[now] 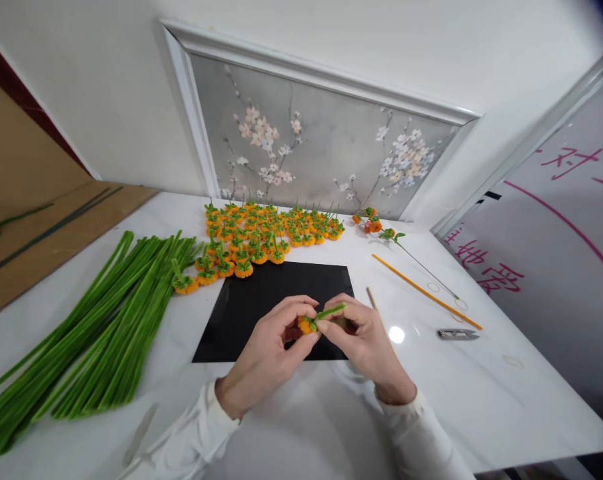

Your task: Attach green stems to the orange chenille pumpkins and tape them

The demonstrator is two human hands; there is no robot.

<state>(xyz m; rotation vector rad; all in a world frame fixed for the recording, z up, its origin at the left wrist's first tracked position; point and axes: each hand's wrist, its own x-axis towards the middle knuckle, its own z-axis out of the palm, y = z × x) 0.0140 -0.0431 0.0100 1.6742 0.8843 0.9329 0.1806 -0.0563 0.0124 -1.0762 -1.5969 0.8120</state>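
Observation:
Over the near part of a black mat, my left hand pinches a small orange flower with green on top. My right hand is closed on the green fuzzy stem that comes out of this flower and points right. The fingertips of both hands nearly meet at the flower's green part. Behind the mat stand several rows of like orange flowers with green stems pointing up. Long green fuzzy stems lie in a bundle on the left.
On the white table, to the right, lie an orange fuzzy stem, small metal snips and a thin stick. A flower spray with a long wire lies at the back right. Brown cardboard is at the left.

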